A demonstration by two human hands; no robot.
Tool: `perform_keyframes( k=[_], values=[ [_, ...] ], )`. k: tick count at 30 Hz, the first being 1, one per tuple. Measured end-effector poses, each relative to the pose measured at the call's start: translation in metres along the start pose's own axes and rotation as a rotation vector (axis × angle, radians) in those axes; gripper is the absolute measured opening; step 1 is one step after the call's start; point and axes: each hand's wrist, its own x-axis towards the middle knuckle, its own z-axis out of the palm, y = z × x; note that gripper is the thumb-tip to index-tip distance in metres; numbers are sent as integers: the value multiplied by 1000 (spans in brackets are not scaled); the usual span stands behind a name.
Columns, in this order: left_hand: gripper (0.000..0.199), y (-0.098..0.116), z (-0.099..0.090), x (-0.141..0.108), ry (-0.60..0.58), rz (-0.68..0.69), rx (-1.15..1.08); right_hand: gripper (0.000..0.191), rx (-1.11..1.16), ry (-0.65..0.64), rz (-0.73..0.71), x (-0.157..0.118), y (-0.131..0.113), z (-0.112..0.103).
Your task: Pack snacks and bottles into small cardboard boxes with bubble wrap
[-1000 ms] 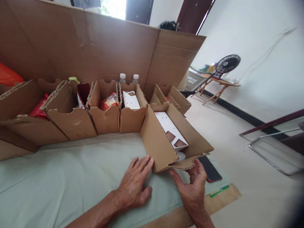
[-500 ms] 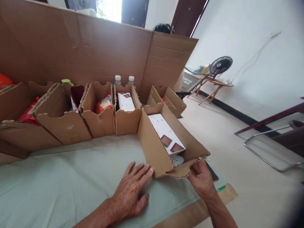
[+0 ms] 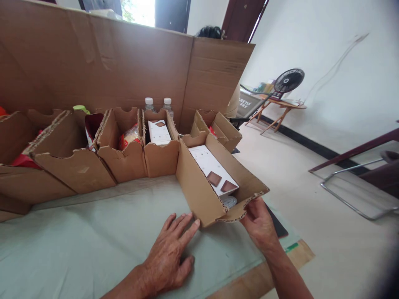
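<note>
An open cardboard box (image 3: pixel 198 191) sits at an angle at the table's right side. In it lies a white carton (image 3: pixel 212 164) with brown squares printed on it, and something clear and crumpled (image 3: pixel 230 202) at its near end. My right hand (image 3: pixel 260 224) holds the cut-out front flap of the cardboard box, some of its fingers hidden behind the cardboard. Flat on the pale green cloth (image 3: pixel 124 236), fingers spread, is my left hand (image 3: pixel 171 253). Its fingertips are by the box's near left corner; whether they touch it I cannot tell.
Several cardboard bins (image 3: pixel 127 164) with packets stand in a row to the left, before a tall cardboard panel (image 3: pixel 124 62). Two capped bottles (image 3: pixel 149 104) are behind them. A dark flat object (image 3: pixel 277 222) lies beside my right wrist. A fan (image 3: pixel 289 80) stands farther off.
The near end of the cardboard box and my right hand have shifted slightly away and to the left. My left hand stays on the cloth. The view has moved a little.
</note>
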Motion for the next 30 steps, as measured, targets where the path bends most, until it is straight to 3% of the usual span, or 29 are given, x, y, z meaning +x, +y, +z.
perform_keyframes(
  k=[5, 10, 16, 30],
  values=[
    [101, 2, -3, 2, -79, -6, 8, 49, -107, 135, 14, -26, 4, 4],
    [101, 5, -9, 4, -124, -38, 12, 64, -232, 143, 32, -39, 4, 16],
    [102, 9, -16, 6, -162, -53, -11, 53, -320, 221, -8, -42, 7, 32],
    [100, 7, -9, 0, -85, -9, -24, 42, -348, 255, -104, -51, 15, 28]
  ],
)
